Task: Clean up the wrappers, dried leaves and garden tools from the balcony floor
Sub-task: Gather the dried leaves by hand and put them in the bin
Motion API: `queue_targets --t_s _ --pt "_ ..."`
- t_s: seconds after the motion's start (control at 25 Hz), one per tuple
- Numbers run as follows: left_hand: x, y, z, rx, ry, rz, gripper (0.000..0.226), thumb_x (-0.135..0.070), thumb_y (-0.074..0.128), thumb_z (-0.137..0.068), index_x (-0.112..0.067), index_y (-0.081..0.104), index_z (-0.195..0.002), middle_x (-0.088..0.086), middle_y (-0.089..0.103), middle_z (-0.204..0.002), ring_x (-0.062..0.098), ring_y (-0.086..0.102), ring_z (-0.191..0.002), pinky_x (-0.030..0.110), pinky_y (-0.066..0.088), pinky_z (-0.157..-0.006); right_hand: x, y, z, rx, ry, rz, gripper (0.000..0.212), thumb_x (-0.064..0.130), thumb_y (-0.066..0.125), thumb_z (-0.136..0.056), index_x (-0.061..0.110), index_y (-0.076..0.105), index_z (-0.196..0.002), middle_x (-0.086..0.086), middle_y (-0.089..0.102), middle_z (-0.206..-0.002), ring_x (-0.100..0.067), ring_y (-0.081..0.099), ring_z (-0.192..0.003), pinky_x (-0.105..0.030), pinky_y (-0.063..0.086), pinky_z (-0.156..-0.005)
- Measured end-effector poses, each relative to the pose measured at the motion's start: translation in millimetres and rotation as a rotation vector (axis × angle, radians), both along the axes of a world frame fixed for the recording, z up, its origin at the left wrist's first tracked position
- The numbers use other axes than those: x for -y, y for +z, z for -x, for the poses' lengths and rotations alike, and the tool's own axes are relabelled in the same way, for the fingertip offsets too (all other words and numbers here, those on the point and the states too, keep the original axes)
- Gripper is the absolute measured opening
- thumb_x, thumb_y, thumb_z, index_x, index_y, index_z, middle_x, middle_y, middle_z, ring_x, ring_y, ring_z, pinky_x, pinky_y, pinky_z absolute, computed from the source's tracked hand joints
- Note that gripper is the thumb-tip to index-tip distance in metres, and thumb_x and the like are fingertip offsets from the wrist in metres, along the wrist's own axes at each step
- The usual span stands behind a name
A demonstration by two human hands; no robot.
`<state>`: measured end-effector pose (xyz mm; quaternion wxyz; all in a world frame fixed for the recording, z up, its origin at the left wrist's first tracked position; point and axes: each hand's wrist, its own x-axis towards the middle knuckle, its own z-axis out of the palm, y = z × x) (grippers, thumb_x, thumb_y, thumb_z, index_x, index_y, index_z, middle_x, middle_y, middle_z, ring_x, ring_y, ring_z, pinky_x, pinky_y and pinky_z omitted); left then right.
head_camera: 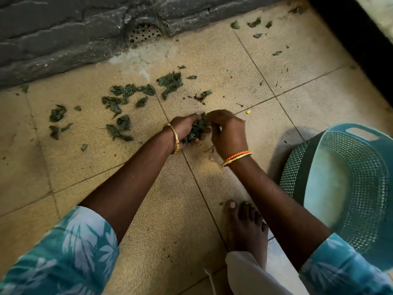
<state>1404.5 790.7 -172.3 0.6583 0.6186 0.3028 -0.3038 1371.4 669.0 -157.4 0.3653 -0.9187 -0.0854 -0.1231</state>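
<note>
Head view of the tiled balcony floor (212,67). The left hand (185,128) was cupped, its fingers curled round a clump of dried leaves (196,130) held just above the tiles at the centre of the scene. The right hand (227,133) met it from the right, fingers bent and pinching at the same clump, so that the two hands touched around the leaves. A gold bangle (175,138) circled the left wrist; an orange and a gold bangle (237,157) circled the right wrist. More scattered dried leaves (125,99) lay on the floor to the left and beyond the hands, with a few small pieces (255,23) far to the right, near the dark stone wall (63,39). A perforated drain cover (144,35) sat at the foot of that wall. A teal perforated plastic basket (350,182) stood on the floor to the right, near the right forearm. A bare foot (246,226) rested on the tiles in the near centre.
</note>
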Motion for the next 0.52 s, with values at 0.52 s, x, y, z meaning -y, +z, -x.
queue_targets --t_s 0.52 --pt "-11 3 12 -0.002 0.061 -0.068 0.031 -0.021 0.051 -0.093 -0.012 0.048 -0.064 0.002 0.049 -0.052 0.013 0.045 -0.034 0.014 0.032 -0.035 51 -23 -27 -0.382 -0.344 -0.086 0.046 0.02 0.04 -0.091 -0.003 0.042 -0.131 -0.02 0.034 -0.144 -0.029 0.034 -0.133 -0.03 0.026 -0.111"
